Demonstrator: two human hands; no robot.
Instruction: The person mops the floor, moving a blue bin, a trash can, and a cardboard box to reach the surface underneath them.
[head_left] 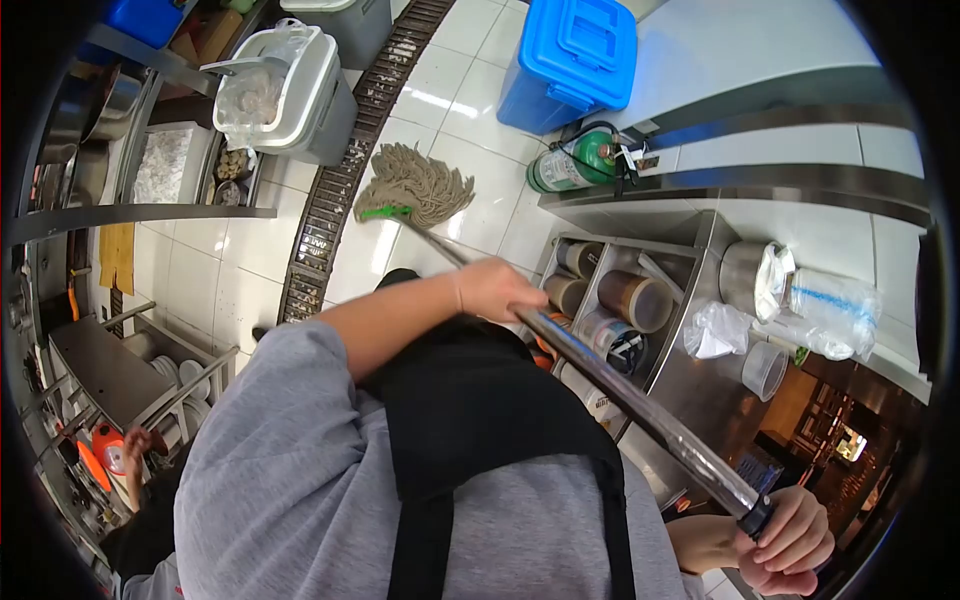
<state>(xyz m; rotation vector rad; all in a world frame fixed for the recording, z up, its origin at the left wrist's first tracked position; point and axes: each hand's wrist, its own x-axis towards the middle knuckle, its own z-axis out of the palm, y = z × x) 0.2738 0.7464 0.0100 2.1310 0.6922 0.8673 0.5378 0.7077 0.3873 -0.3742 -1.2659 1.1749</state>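
A string mop has a grey-brown head (pixel 425 187) with a green clamp, spread on the white tiled floor beside the drain grate. Its long metal handle (pixel 640 400) runs diagonally across my front to the lower right. My left hand (pixel 497 291) is closed around the handle partway up, the forearm crossing before my black apron (pixel 470 400). At the handle's black-capped top end, my right hand (pixel 785 545) is wrapped round it, low on the right.
A drain grate (pixel 325 220) runs along the floor. Around it stand a lined grey bin (pixel 325 115), a blue lidded bin (pixel 565 75) and a green gas cylinder (pixel 570 165). Steel shelving with tubs (pixel 637 300) is at right. Another person's hand (pixel 140 445) shows at lower left.
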